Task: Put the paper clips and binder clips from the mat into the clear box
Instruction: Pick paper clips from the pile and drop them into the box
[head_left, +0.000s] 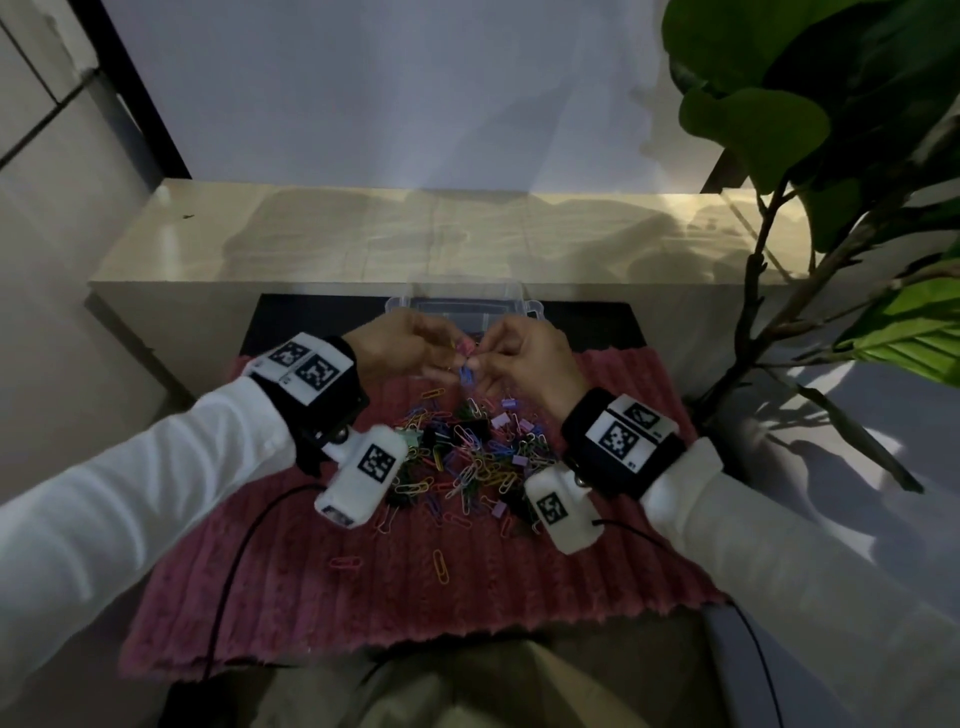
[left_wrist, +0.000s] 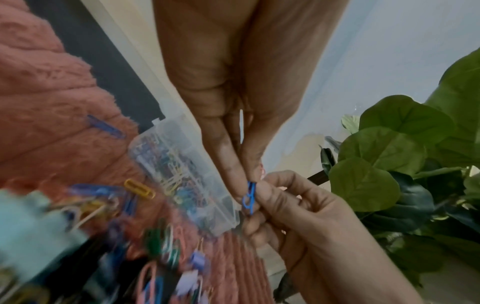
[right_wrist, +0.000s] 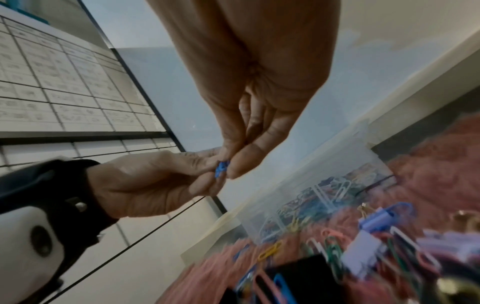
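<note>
Both hands meet above the far edge of the pink ribbed mat (head_left: 363, 597), just in front of the clear box (head_left: 457, 309). My left hand (head_left: 456, 358) and right hand (head_left: 484, 359) each pinch the same blue paper clip (left_wrist: 249, 195) between thumb and fingertips. From the right wrist, the blue paper clip (right_wrist: 221, 169) shows between both sets of fingertips. Something pink (head_left: 464, 344) also sits at the left fingertips. The clear box (left_wrist: 145, 142) holds many coloured clips. A pile of paper clips and binder clips (head_left: 467, 457) lies on the mat between my wrists.
A leafy plant (head_left: 831, 156) stands at the right, close to my right arm. A beige ledge (head_left: 415, 239) runs behind the box. Single clips, one pink (head_left: 345, 563) and one orange (head_left: 441, 566), lie nearer me. Black cables (head_left: 234, 571) cross the mat.
</note>
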